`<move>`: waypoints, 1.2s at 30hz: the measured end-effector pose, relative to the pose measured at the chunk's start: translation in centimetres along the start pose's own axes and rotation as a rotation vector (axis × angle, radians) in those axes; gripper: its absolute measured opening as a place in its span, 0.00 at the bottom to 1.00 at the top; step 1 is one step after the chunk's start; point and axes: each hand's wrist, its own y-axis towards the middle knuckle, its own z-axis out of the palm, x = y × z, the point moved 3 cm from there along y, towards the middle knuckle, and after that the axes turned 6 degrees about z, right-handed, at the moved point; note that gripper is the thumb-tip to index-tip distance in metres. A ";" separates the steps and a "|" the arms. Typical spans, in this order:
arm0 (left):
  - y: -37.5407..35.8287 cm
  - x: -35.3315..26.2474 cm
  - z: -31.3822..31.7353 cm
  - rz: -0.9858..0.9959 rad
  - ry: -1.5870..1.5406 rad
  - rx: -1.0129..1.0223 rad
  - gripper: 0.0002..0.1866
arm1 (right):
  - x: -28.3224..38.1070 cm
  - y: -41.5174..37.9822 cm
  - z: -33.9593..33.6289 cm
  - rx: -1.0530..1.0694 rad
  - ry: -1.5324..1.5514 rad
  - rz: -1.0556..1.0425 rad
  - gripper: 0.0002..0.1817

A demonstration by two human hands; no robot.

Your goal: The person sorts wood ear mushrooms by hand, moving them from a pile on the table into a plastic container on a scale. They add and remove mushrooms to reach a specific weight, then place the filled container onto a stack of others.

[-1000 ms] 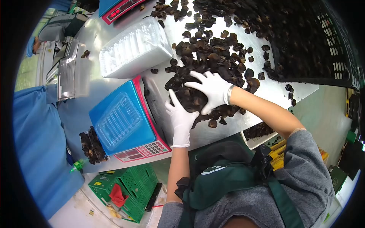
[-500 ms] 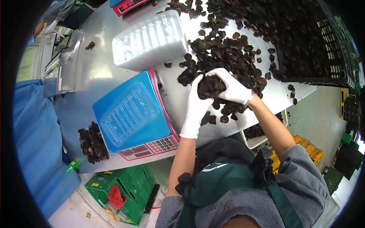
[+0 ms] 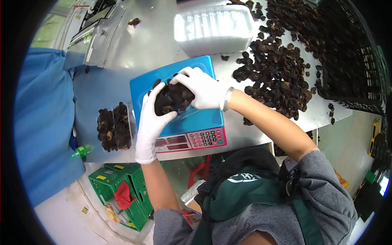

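Note:
Both my white-gloved hands are over the blue-topped weighing scale (image 3: 200,118). My left hand (image 3: 153,122) curves around the near-left side of a clump of dark brown pieces, which look like mushroom caps (image 3: 175,97). From the right, my right hand (image 3: 202,87) wraps the other side of the same clump, fingers bent over it. The clear plastic tray on the scale is mostly hidden beneath hands and clump. To the right on the metal table lies a loose pile of the same dark caps (image 3: 277,69).
A stack of clear trays (image 3: 214,30) stands behind the scale. Filled trays (image 3: 114,128) sit at the left, near a small green bottle (image 3: 83,151). A black crate (image 3: 355,104) of caps is at far right. Green crates (image 3: 118,179) stand below the table edge.
Both hands have moved left from the loose pile to the scale, carrying the clump of dark caps. The camera view has shifted, so the table items appear displaced.

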 end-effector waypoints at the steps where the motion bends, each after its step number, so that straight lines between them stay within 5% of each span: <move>1: -0.3 1.0 -0.5 0.013 0.229 0.043 0.46 | 0.1 0.2 1.1 -0.022 -0.067 -0.037 0.35; 7: -2.4 2.3 -1.1 0.022 0.188 0.035 0.50 | -0.9 -1.6 0.3 -0.021 -0.094 -0.117 0.44; 11: -3.7 2.3 -3.7 0.043 0.007 -0.054 0.47 | -1.2 -5.6 -5.7 -0.108 -0.010 0.025 0.34; 13: -4.7 2.9 -5.2 0.026 -0.157 -0.130 0.41 | -4.7 -8.8 -6.4 -0.203 0.336 0.331 0.30; 15: -6.1 5.2 -6.0 -0.055 -0.375 -0.284 0.37 | -8.7 -12.8 -5.4 -0.278 0.186 0.441 0.32; 17: -7.3 6.4 -6.8 -0.096 -0.334 -0.358 0.31 | -9.8 -16.6 -2.3 -0.292 -0.365 0.453 0.36; 21: -9.0 7.3 -6.8 -0.133 -0.328 -0.450 0.27 | -7.1 -19.4 1.5 -0.130 -0.486 0.608 0.43; 22: -9.4 7.6 -6.6 -0.135 -0.349 -0.469 0.27 | -6.6 -19.3 1.9 -0.125 -0.530 0.608 0.36; 25: -9.8 8.3 -5.8 -0.152 -0.385 -0.495 0.24 | -8.2 -19.5 3.7 -0.041 -0.386 0.595 0.30; 29: -10.1 8.2 -5.0 -0.155 -0.430 -0.513 0.23 | -11.0 -20.3 3.9 -0.183 -0.174 0.509 0.11; 33: -11.0 9.2 -4.3 -0.195 -0.447 -0.533 0.22 | -8.4 -19.2 0.2 -0.413 0.228 0.648 0.06; 36: -11.2 9.5 -3.6 -0.222 -0.451 -0.532 0.21 | -5.2 -15.4 -2.1 -0.526 0.337 0.524 0.10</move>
